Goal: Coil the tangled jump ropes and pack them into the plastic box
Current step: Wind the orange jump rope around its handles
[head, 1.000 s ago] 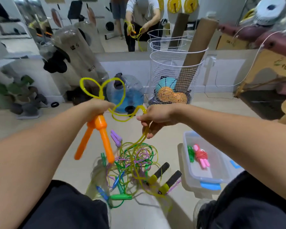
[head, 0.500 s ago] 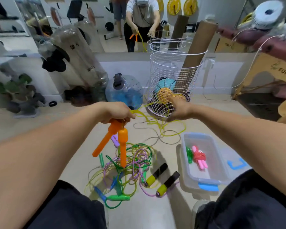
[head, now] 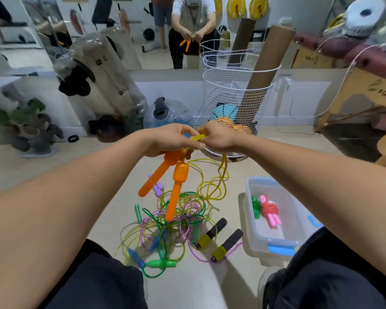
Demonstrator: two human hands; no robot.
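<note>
**Yellow cord gathered between two hands above the tangle**

Black-clad knees frame the bottom of the view, with the floor [head: 194,284] between them. On it lies the tangle of ropes [head: 176,217]: green, purple and yellow cords looped over one another, with a green handle [head: 161,263] and a blue handle [head: 136,258] at its near edge, two black-and-yellow handles [head: 218,237] lying side by side to its right, and a purple handle [head: 157,186] at its far edge. Just right of the tangle stands the plastic box [head: 274,241], clear with blue latches; a coiled red rope with pink handles [head: 270,210] and a green bundle [head: 255,206] lie inside it. A blue-edged lid [head: 314,220] shows beside the box.

Above the tangle, both hands meet. The left hand [head: 172,139] grips the tops of two orange handles [head: 165,181], which hang down and splay apart. The right hand [head: 216,137] pinches the yellow cord [head: 218,175] right against the left, fingers curled round it; the cord drops from the hands in loose loops to the pile.

Beyond stands a white wire basket [head: 234,85] holding balls and a cardboard tube [head: 263,70], with a blue water jug [head: 167,117] to its left. A mirror [head: 156,41] on the far wall reflects the seated person.
</note>
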